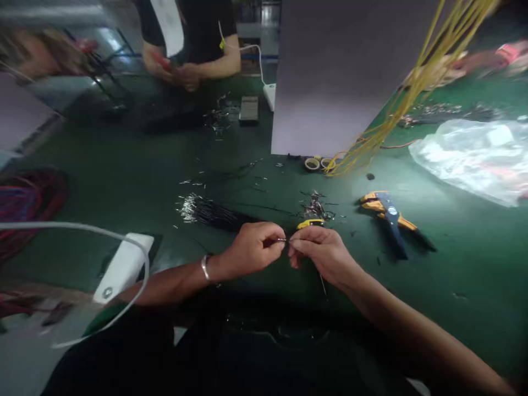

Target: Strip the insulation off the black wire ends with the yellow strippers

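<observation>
While the left hand [260,246] pinches a thin metal piece [281,240], the right hand [320,249] is closed finger to thumb at its other end, whatever it grips too small to tell. Taking the hands as centre of the green bench [264,187], black wires [216,213] with bare silvery tips lie toward ten o'clock, a loose pile of small metal parts [315,208] toward one, behind a yellow tool part [310,223] just beyond the right hand. Orange-and-blue pliers [390,214] lie open at two, yellow wires [381,129] farther out at one, white case [124,268] near nine.
</observation>
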A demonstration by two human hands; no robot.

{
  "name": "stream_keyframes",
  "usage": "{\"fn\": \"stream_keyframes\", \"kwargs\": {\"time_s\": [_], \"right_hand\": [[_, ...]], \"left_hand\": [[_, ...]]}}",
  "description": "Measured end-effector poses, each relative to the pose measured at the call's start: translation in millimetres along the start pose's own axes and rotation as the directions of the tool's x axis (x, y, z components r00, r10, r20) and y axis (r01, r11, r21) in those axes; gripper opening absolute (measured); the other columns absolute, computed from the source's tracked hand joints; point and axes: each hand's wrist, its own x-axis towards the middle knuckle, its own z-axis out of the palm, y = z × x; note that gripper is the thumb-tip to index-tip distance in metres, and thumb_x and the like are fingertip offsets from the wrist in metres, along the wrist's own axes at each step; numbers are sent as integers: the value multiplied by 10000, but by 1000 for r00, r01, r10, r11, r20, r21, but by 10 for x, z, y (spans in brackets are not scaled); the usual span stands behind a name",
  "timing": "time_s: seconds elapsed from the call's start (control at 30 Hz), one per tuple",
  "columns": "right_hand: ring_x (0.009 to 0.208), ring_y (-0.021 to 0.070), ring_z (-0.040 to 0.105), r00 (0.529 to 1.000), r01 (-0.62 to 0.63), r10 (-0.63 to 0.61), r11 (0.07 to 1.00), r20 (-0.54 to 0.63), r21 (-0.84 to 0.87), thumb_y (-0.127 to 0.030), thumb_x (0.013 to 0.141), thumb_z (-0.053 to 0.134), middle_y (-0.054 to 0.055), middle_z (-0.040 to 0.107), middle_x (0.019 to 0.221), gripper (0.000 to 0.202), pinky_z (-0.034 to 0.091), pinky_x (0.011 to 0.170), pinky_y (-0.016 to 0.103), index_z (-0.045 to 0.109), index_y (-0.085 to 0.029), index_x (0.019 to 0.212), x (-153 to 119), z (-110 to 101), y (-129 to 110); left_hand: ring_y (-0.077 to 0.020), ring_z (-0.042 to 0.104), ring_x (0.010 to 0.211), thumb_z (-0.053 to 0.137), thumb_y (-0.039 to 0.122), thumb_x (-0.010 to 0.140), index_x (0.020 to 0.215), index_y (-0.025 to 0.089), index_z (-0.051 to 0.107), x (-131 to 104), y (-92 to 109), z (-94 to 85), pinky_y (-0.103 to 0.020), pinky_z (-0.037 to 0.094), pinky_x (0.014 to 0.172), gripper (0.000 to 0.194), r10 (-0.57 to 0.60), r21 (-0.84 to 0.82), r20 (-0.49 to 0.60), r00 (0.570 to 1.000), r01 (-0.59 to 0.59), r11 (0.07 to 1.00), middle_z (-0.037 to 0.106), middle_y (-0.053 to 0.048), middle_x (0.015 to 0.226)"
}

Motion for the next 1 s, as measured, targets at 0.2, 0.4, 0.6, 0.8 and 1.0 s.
{"fn": "stream_keyframes", "kwargs": {"time_s": [0.2,0.4,0.6,0.8,1.0], "right_hand": [[493,146,658,1000,24,-24,999,-11,-25,-207,729,763,28,717,645,89,545,502,268,711,-143,763,29,-10,40],[512,141,662,999,46,-47,996,-8,-78,-211,732,767,23,714,653,92,548,517,272,714,-150,777,30,-22,49],[516,140,665,998,46,-50,986,-26,-162,-237,722,771,20,707,646,123,544,521,267,702,-150,777,27,-15,39],[521,140,662,996,62,-77,957,-42,-283,-256,726,745,15,695,623,119,547,527,265,694,-153,756,13,4,15],[532,143,658,984,135,-174,862,-36,-488,-237,749,685,3,684,588,71,544,540,254,703,-169,756,-16,39,-15]], "left_hand": [[-77,541,570,581,105,779,728,154,634,13,-22,17,-191,409,560,89,20,17,10,1000,-20,1000,613,26,622],[-74,528,555,569,103,789,735,155,634,13,-51,30,-195,407,551,99,81,25,2,997,-81,996,602,28,613],[-79,549,578,557,99,799,741,153,635,17,-52,33,-199,425,578,112,125,42,4,992,-125,991,628,14,641],[-83,553,580,545,85,791,742,152,638,25,-52,37,-198,426,578,125,131,60,24,991,-132,989,629,10,642],[-104,578,620,560,86,757,811,149,656,17,-44,43,-217,444,605,127,111,87,20,994,-113,990,661,-12,696]]}}
